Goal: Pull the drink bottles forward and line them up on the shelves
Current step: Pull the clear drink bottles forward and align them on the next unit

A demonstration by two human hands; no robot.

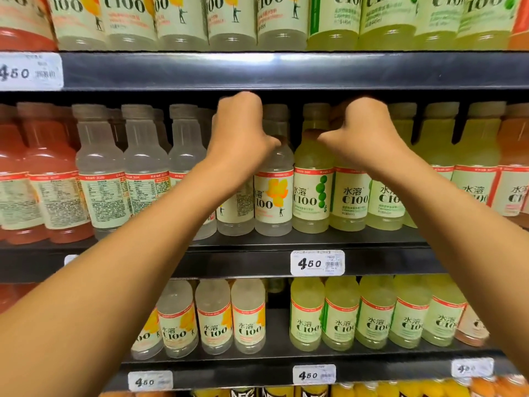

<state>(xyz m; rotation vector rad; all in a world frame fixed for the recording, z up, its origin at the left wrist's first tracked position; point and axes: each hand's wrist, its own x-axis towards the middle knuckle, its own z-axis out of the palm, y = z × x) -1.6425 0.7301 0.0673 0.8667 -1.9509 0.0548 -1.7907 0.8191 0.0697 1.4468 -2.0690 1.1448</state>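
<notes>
Both my hands reach into the middle shelf (286, 242) at bottle-neck height. My left hand (240, 130) curls round the neck of a clear lemon bottle (235, 207), whose top it hides; its thumb lies against the neighbouring clear bottle (273, 196). My right hand (363, 133) grips the neck of a pale green lime bottle (347, 196), beside another green bottle (312, 190) on its left. Rows of clear, green and red bottles stand along this shelf with caps just under the shelf above.
The upper shelf edge (286, 70) hangs close above my knuckles. Red bottles (51, 179) fill the left end, orange ones (512, 167) the right. The lower shelf (286, 365) holds clear and green bottles with a gap between them. Price tags (317, 262) sit on the shelf fronts.
</notes>
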